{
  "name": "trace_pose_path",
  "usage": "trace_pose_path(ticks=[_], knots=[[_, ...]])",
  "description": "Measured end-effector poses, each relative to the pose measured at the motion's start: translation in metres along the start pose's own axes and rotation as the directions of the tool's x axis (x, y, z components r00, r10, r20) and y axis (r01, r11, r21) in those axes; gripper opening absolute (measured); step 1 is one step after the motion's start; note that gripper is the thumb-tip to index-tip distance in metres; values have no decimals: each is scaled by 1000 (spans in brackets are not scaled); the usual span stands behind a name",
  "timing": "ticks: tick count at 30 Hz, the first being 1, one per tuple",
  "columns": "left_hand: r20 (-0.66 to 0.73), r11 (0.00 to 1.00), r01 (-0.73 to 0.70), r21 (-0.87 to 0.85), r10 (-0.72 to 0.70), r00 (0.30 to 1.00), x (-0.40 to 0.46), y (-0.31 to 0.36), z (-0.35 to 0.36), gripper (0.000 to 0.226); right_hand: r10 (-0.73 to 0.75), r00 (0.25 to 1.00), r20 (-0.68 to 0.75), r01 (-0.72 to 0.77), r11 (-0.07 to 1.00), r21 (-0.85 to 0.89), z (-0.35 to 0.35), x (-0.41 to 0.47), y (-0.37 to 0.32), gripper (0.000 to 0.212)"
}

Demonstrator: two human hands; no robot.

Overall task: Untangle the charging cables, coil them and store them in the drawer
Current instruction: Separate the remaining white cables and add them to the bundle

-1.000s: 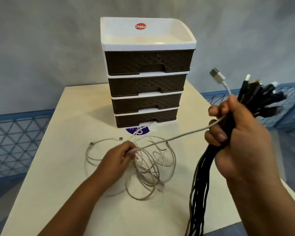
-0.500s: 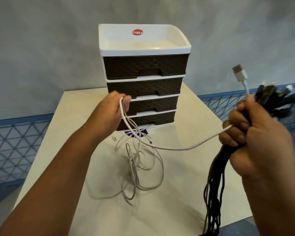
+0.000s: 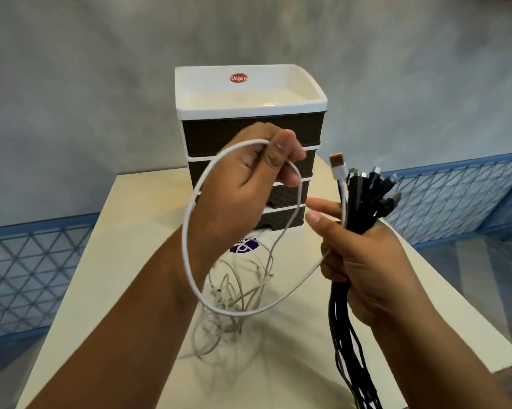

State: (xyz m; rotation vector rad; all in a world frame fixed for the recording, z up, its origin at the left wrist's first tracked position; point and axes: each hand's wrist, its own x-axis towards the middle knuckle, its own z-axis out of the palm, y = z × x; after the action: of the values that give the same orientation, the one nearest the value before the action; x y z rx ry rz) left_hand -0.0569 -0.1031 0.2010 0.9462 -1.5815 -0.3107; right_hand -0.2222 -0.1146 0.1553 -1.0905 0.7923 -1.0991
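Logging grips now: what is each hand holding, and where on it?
Left hand pinches the white cable mid-length; right hand grips the black cable bundle below its plugs.

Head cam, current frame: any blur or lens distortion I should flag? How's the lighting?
Head view: the white cable pile on the table is smeared by motion blur, while the left hand and the drawer unit stay fairly sharp; wide-angle bending curves the blue fence; lighting is soft and even, with faint shadows under the pile and no glare.
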Motion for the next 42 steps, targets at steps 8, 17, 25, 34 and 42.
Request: trace_pose_path(ticks=[8,17,25,34,42], knots=[[-19,877,171,-448,-201,979,-13,3,3,28,-19,996,-89,16,999,-32,8,2,7,11],[185,869,278,-410,-219,958,-25,-34,-7,45,32,999,-43,-31,999,36,10,0,1,14],[566,783,531,324,-610,554,-86,-86,11,16,-41,996,-79,57,977,207,0,-5,-24,14],[664,815,308,491,-579,474,-92,-92,22,20,-129,981,-146,162,957,242,-5,-13,-39,17],[360,609,352,711,-745,561,-59,-99,-9,14,-133,978,-164,166,963,212,-7,-24,-41,18]])
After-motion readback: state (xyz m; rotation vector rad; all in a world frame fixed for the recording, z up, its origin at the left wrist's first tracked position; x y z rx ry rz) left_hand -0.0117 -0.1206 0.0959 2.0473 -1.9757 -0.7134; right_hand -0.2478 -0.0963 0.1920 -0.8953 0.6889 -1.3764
